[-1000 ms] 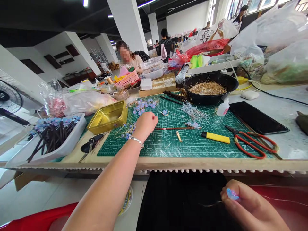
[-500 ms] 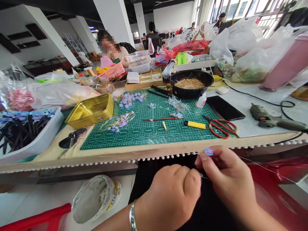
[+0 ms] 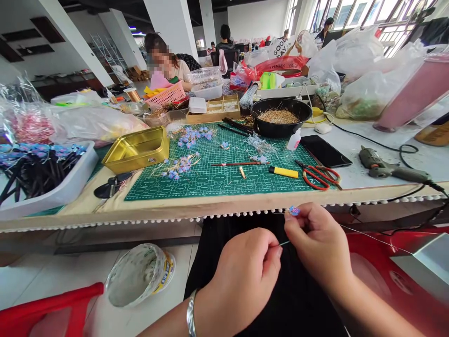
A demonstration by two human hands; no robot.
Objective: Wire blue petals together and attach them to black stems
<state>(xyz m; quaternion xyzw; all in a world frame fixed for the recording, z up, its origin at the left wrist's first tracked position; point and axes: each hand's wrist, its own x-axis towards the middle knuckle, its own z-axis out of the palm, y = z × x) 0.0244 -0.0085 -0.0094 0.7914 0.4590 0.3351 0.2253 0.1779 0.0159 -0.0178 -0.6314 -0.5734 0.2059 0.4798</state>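
Both my hands are below the table edge, over my black-clothed lap. My right hand (image 3: 317,243) pinches a small blue flower piece (image 3: 293,211) at its fingertips, with a thin wire (image 3: 379,239) trailing off to the right. My left hand (image 3: 245,276), wearing a silver bracelet, is closed on the end of a thin wire between the two hands. On the green cutting mat (image 3: 224,182) above lie clusters of blue flowers (image 3: 178,167), a red-handled tool (image 3: 238,164) and a yellow cutter (image 3: 283,172).
A gold tin (image 3: 137,150), a white tray of dark sticks (image 3: 38,175), red scissors (image 3: 321,176), a black bowl of straw-like pins (image 3: 280,117), a black tablet (image 3: 324,152) and a rotary tool (image 3: 389,169) sit on the table. A plastic tub (image 3: 138,276) stands on the floor. People sit beyond.
My left hand drew back from the flowers on the mat to my lap and met my right hand. The two hands now work on the wire, slightly apart.
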